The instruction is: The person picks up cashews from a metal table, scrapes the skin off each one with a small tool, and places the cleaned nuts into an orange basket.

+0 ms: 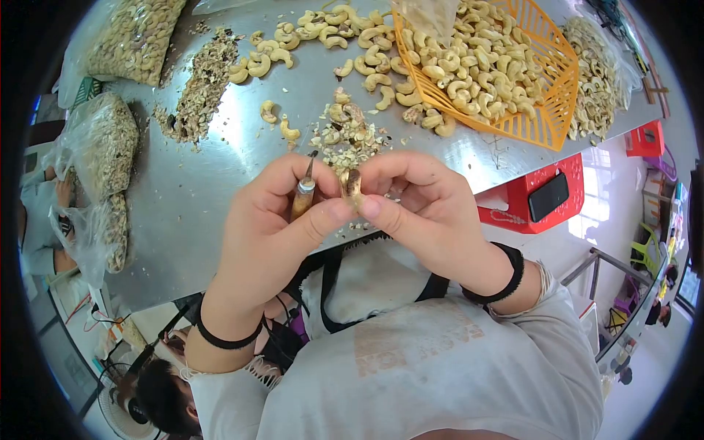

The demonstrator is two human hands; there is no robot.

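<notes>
A cashew nut (352, 183) with a dark brown patch is pinched between the thumbs and fingers of both hands. My left hand (282, 209) also holds a small pointed tool (303, 192) with a metal collar, its tip up. On the other side, my right hand (418, 202) has its thumb and index finger on the nut. Just beyond the fingertips lies a pile of pale nut bits and skins (348, 139). Two loose cashews (290, 130) rest left of that pile.
An orange basket (561, 110) of cashews stands at the back right. Brown crumbs (202, 92) and bagged nuts (136, 40) cover the metal table's (169, 242) left. A phone (548, 197) lies on a red stool (517, 209). Other people sit lower left and far left.
</notes>
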